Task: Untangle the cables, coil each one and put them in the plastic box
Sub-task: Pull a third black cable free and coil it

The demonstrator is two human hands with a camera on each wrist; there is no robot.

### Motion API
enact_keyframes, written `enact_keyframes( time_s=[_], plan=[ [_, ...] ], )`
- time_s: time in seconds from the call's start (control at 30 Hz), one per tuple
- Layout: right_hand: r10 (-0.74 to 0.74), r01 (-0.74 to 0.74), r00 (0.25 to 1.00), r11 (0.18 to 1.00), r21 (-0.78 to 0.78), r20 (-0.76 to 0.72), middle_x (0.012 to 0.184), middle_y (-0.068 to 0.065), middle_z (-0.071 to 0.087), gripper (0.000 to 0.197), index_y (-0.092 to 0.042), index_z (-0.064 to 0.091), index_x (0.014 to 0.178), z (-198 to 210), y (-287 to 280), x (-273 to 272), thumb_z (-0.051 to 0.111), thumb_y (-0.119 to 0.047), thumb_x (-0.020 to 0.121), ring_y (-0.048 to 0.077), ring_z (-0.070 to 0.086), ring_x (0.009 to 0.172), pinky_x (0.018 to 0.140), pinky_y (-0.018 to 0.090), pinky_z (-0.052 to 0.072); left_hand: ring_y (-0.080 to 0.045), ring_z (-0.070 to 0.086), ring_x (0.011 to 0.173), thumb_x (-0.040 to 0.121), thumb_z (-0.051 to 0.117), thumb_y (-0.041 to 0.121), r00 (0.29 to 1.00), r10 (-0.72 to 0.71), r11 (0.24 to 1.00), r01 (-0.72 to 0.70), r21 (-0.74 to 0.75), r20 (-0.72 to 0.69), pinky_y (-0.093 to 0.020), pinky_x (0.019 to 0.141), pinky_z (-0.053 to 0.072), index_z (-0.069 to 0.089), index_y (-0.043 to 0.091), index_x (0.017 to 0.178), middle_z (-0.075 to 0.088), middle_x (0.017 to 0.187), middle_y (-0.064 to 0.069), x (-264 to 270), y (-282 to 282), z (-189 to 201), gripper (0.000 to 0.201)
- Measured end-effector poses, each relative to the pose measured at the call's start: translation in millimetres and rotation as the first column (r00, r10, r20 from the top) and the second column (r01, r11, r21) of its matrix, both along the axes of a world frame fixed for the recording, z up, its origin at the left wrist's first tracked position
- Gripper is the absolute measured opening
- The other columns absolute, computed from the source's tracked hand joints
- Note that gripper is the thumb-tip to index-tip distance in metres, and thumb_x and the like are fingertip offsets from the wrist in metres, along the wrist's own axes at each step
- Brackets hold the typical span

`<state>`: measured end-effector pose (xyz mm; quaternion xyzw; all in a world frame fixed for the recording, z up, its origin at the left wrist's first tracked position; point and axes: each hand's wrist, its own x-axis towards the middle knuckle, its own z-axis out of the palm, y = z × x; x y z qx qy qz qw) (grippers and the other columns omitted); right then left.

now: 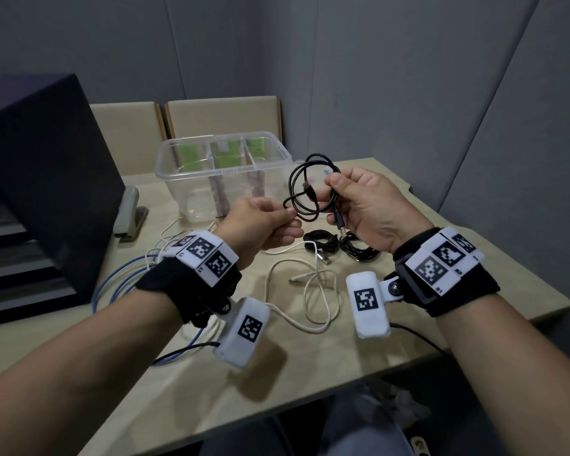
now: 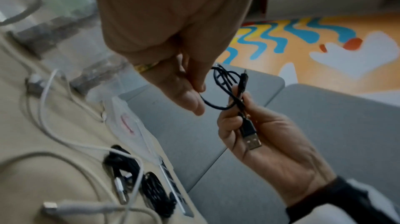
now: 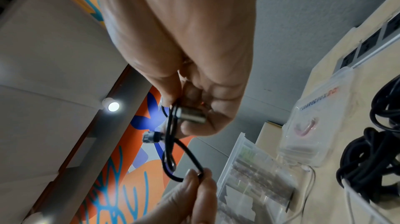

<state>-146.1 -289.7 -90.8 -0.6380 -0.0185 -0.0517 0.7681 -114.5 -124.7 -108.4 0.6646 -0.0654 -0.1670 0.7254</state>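
Note:
A thin black USB cable hangs in loose loops in the air above the table. My right hand grips the gathered loops, and the USB plug lies across its palm. My left hand pinches one loop at the coil's left side between thumb and forefinger. In the right wrist view the cable runs from the right hand's fingers down to the left hand's fingertips. The clear plastic box with dividers stands just behind the hands.
On the table lie a loose white cable, a blue cable and two coiled black bundles. A dark box and a stapler sit at the left. Two chairs stand behind the table.

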Motion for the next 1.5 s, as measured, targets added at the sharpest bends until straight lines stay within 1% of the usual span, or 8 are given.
enact_keyframes(
  time_s=[0.3,0.47,0.67,0.87,1.0,1.2,1.4,1.5],
  plan=[
    [0.013,-0.012,1.0,0.998,0.058,-0.004,0.074,0.012,0.065,0.013,-0.008,0.048,0.084,-6,2,1,0.048,-0.006,0.097,0.018,0.067,0.061,0.053,0.025,0.055,-0.015,0.063,0.088,0.093,0.042,0.002,0.984,-0.166,0.965,0.149,0.214,0.065,-0.03,0.079,0.049,0.064,0.012,0.099,0.067,0.097,-0.007,1,8,20,0.025],
    [0.001,-0.001,1.0,0.999,0.052,0.005,0.074,0.013,0.064,0.012,-0.008,0.049,0.096,-5,6,-1,0.054,0.002,0.092,0.018,0.066,0.059,0.05,0.024,0.053,-0.012,0.062,0.082,0.09,0.06,0.017,0.979,-0.133,0.987,0.118,0.108,0.151,-0.029,0.076,0.046,0.051,0.011,0.126,0.066,0.095,-0.003,9,11,24,0.037],
    [-0.005,0.004,0.999,1.0,0.022,0.048,0.073,0.015,0.064,0.025,-0.011,0.054,0.094,-3,2,-1,0.059,0.011,0.084,0.018,0.063,0.06,0.051,0.023,0.051,-0.016,0.061,0.069,0.089,0.058,0.003,0.964,-0.151,0.974,0.107,0.198,0.22,-0.018,0.057,0.05,0.056,0.008,0.1,0.063,0.076,-0.007,8,7,17,0.012],
    [-0.09,0.103,0.991,0.986,-0.134,0.099,0.077,0.011,0.066,0.021,-0.005,0.064,0.091,-6,7,4,0.069,0.009,0.077,0.014,0.066,0.057,0.051,0.022,0.051,-0.016,0.065,0.074,0.084,0.058,-0.009,0.962,-0.211,0.973,0.19,0.13,0.176,-0.022,0.058,0.046,0.044,0.014,0.091,0.067,0.079,-0.005,9,7,17,0.027],
    [-0.04,0.055,0.994,0.987,-0.154,0.098,0.063,-0.001,0.068,0.018,-0.008,0.065,0.078,-7,9,4,0.066,0.01,0.078,0.011,0.063,0.054,0.055,0.023,0.055,-0.009,0.056,0.068,0.095,0.053,0.022,0.978,-0.131,0.989,0.117,0.094,0.165,-0.023,0.061,0.042,0.043,0.005,0.125,0.063,0.094,-0.005,11,1,22,0.036],
    [-0.028,0.033,0.997,0.998,-0.059,0.075,0.073,0.01,0.067,0.016,-0.006,0.065,0.074,-9,10,2,0.065,0.009,0.08,0.019,0.062,0.06,0.049,0.022,0.05,-0.007,0.045,0.054,0.103,0.031,0.028,0.947,-0.122,0.988,0.086,0.131,0.297,-0.022,0.062,0.04,0.051,0.014,0.074,0.05,0.058,0.005,3,-2,28,0.038],
    [-0.086,0.086,0.995,0.996,0.01,0.042,0.109,0.031,0.062,0.01,-0.002,0.058,0.094,-4,6,0,0.064,-0.004,0.086,0.028,0.062,0.08,0.053,0.036,0.055,-0.017,0.046,0.062,0.094,0.033,0.053,0.818,-0.141,0.916,-0.105,0.386,0.558,-0.037,0.066,0.04,0.055,0.018,0.072,0.053,0.069,-0.006,11,5,11,0.047],
    [-0.058,0.058,0.997,0.998,0.001,0.054,0.1,0.024,0.063,0.009,-0.007,0.057,0.084,-3,6,-2,0.064,-0.003,0.086,0.025,0.064,0.074,0.053,0.037,0.056,-0.018,0.049,0.069,0.082,0.037,0.063,0.828,-0.176,0.899,-0.084,0.429,0.532,-0.041,0.07,0.043,0.059,0.012,0.084,0.055,0.074,-0.003,9,2,9,0.056]
  ],
)
